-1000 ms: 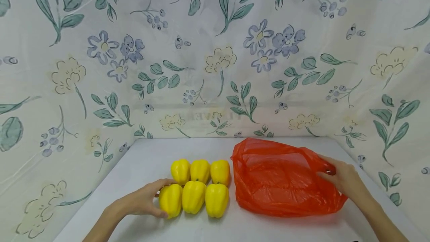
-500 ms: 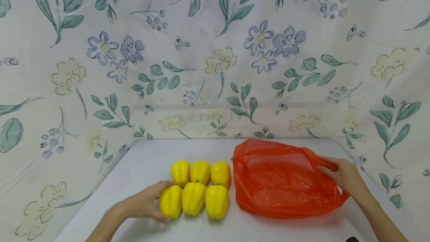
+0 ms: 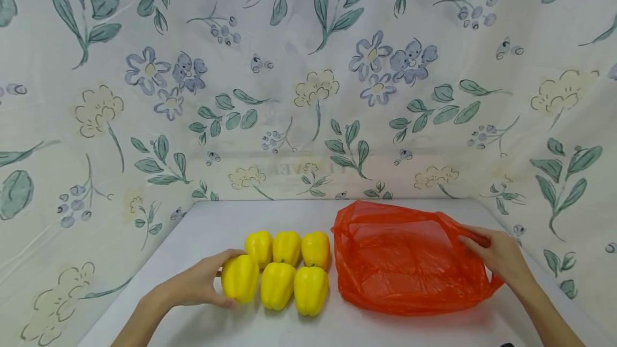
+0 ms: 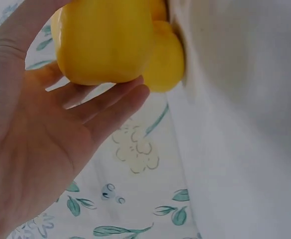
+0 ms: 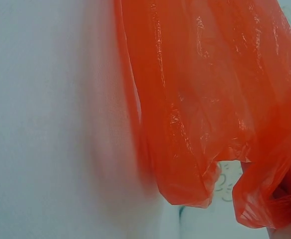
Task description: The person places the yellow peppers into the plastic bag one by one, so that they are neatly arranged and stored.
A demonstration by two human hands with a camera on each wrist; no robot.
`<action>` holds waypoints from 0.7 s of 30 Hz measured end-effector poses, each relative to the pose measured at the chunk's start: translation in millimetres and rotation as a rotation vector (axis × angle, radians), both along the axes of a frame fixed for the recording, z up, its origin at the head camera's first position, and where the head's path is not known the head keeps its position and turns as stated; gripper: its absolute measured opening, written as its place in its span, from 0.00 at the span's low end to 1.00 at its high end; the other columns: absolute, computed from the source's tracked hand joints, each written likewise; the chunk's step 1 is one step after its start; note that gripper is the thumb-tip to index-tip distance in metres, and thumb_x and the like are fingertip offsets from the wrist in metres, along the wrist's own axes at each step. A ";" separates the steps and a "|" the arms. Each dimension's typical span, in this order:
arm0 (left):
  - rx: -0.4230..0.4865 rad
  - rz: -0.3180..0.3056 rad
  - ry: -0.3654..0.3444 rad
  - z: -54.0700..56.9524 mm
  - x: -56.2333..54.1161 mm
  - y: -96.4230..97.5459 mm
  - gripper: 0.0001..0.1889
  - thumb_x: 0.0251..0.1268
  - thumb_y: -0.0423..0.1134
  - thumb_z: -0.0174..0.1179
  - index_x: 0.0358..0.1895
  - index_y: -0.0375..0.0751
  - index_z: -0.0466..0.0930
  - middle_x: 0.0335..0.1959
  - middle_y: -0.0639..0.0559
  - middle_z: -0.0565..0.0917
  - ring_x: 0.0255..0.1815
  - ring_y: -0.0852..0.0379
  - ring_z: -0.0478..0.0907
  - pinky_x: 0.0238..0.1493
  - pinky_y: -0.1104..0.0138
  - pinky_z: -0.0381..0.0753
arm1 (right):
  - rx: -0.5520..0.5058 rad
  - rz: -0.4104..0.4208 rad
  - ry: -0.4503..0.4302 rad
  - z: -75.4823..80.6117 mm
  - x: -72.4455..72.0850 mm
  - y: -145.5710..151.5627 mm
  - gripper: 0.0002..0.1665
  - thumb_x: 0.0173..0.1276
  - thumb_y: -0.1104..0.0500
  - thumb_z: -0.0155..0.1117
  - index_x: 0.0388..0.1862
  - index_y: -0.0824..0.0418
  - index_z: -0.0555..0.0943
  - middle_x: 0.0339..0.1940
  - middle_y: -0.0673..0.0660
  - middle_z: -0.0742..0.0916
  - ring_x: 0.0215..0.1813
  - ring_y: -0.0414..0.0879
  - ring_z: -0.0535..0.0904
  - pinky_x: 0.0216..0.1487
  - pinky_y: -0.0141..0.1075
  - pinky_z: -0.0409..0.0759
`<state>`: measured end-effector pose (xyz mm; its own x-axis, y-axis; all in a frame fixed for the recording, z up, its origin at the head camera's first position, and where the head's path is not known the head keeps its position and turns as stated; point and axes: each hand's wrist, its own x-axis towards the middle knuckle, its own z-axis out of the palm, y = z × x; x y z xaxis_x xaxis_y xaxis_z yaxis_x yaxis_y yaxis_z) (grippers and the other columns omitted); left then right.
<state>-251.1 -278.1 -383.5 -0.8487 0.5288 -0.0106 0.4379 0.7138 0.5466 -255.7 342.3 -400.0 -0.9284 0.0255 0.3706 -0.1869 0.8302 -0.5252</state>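
Observation:
My left hand [image 3: 190,284] grips a yellow bell pepper [image 3: 240,278] between thumb and fingers, at the left end of the front row. In the left wrist view the fingers reach under and behind this bell pepper [image 4: 103,42], with another yellow bell pepper [image 4: 164,59] beyond it. My right hand [image 3: 501,255] pinches the handle side of a red plastic bag [image 3: 405,266], which lies spread to the right of the peppers. Thin, wrinkled film of the bag [image 5: 200,99] fills much of the right wrist view, where the right hand is mostly hidden.
Two more yellow bell peppers [image 3: 310,291] stand in the front row, and three yellow bell peppers [image 3: 287,248] behind them. All sit on a white table [image 3: 217,224]. A flower-printed cloth [image 3: 289,122] hangs behind and along the sides.
My left hand has raised the front-left bell pepper and shifted it slightly left, opening a gap to its neighbour. The right hand has moved slightly rightward with the bag's handle side.

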 end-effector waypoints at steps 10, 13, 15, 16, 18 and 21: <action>0.069 -0.038 0.083 19.6 -17.6 18.6 0.46 0.47 0.55 0.76 0.69 0.48 0.63 0.65 0.53 0.74 0.58 0.56 0.75 0.59 0.53 0.80 | -0.012 -0.015 -0.040 -2.2 -1.9 -1.2 0.30 0.70 0.48 0.63 0.61 0.68 0.78 0.44 0.69 0.88 0.39 0.54 0.87 0.41 0.47 0.87; 0.099 -0.055 0.112 25.0 -24.3 31.5 0.45 0.47 0.55 0.76 0.69 0.50 0.63 0.65 0.56 0.74 0.58 0.58 0.75 0.59 0.54 0.80 | -0.021 -0.013 -0.041 -3.1 -1.6 -1.7 0.30 0.70 0.49 0.63 0.62 0.68 0.77 0.44 0.68 0.88 0.38 0.54 0.87 0.41 0.46 0.87; 0.121 -0.067 0.118 28.7 -27.9 41.4 0.45 0.46 0.54 0.76 0.69 0.51 0.63 0.63 0.58 0.75 0.56 0.59 0.75 0.60 0.56 0.80 | -0.028 -0.011 -0.043 -3.4 -1.3 -1.8 0.30 0.70 0.49 0.63 0.62 0.69 0.77 0.43 0.68 0.89 0.38 0.53 0.87 0.40 0.45 0.87; 0.133 -0.074 0.119 30.2 -29.8 46.4 0.45 0.46 0.54 0.76 0.69 0.52 0.63 0.62 0.59 0.76 0.55 0.60 0.76 0.60 0.57 0.81 | -0.031 -0.009 -0.047 -3.5 -1.2 -1.9 0.30 0.70 0.49 0.63 0.62 0.69 0.77 0.43 0.68 0.89 0.37 0.53 0.88 0.40 0.44 0.87; 0.153 -0.093 0.119 32.4 -33.8 56.3 0.45 0.46 0.54 0.76 0.69 0.53 0.63 0.60 0.61 0.76 0.54 0.60 0.76 0.59 0.60 0.81 | -0.032 -0.009 -0.052 -3.7 -1.0 -2.3 0.30 0.70 0.49 0.63 0.62 0.69 0.77 0.43 0.68 0.89 0.37 0.52 0.87 0.40 0.44 0.87; 0.174 -0.127 0.116 34.6 -40.9 70.4 0.45 0.46 0.54 0.76 0.70 0.55 0.62 0.59 0.63 0.76 0.53 0.61 0.77 0.60 0.62 0.80 | -0.031 -0.009 -0.055 -3.8 -1.2 -2.9 0.30 0.70 0.49 0.63 0.62 0.69 0.76 0.42 0.67 0.89 0.36 0.51 0.87 0.40 0.44 0.87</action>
<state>-291.9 -207.7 -348.9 -0.7654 0.6167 0.1837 0.5851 0.5482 0.5976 -257.0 339.4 -403.8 -0.9470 0.0440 0.3181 -0.1501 0.8150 -0.5596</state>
